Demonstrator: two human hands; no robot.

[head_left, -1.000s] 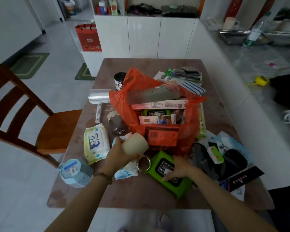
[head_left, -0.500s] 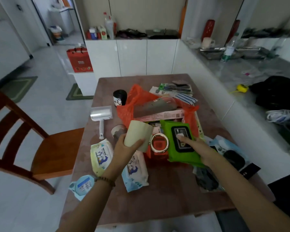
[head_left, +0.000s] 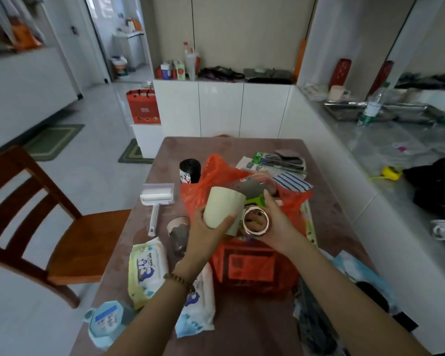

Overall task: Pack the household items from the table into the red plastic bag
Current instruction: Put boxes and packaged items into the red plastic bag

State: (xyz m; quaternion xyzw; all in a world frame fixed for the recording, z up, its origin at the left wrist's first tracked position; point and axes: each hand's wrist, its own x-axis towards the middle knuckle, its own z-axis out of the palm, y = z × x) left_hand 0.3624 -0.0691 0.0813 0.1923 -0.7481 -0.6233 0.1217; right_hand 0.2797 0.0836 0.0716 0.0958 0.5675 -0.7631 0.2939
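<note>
Fingers (head_left: 222, 222) of my left hand (head_left: 203, 235) gripped cream cup (head_left: 224, 206) above red plastic bag (head_left: 249, 265); right hand (head_left: 280, 224) behind tape roll (head_left: 256, 209), grip unclear.

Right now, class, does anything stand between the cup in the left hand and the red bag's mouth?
Nothing visible does. The left hand holds the cup right over the open bag. The right hand grips a tape roll beside the cup, not under it. The bag is already well filled.

Brown table (head_left: 188, 150) under red bag (head_left: 252, 265), wipes (head_left: 147, 268), lint roller (head_left: 156, 199)
</note>
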